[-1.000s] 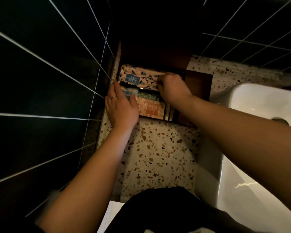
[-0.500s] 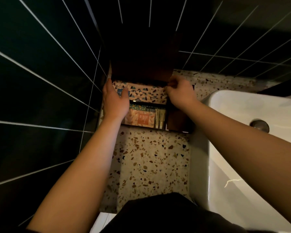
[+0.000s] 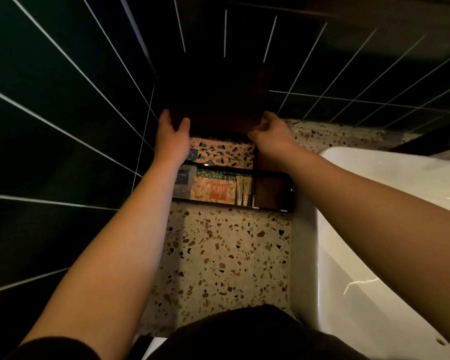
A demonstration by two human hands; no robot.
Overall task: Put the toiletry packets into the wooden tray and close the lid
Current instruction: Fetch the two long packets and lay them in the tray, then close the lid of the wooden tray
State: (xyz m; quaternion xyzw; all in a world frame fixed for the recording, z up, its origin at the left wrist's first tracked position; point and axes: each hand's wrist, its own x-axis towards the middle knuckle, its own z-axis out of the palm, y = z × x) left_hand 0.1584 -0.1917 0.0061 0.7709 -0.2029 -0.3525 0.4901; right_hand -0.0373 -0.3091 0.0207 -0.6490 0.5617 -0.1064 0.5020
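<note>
A dark wooden tray (image 3: 273, 209) sits on the terrazzo counter against the wall corner. Patterned toiletry packets (image 3: 220, 154) fill its back row. The front row holds an orange-labelled packet (image 3: 213, 192) and small tubes (image 3: 244, 190); its right compartment (image 3: 268, 193) holds nothing. The dark wooden lid (image 3: 213, 100) stands upright behind the tray, leaning on the tiles. My left hand (image 3: 172, 137) grips the lid's lower left corner. My right hand (image 3: 272, 137) grips its lower right corner.
Dark glossy tiled walls (image 3: 63, 100) close in the left and back. A white sink basin (image 3: 390, 216) borders the counter on the right. Bare terrazzo counter (image 3: 226, 261) stretches between the tray and my dark-clothed body.
Both hands left the packets in the tray and moved back to the lid's lower corners, taking hold of it. The view tilted upward.
</note>
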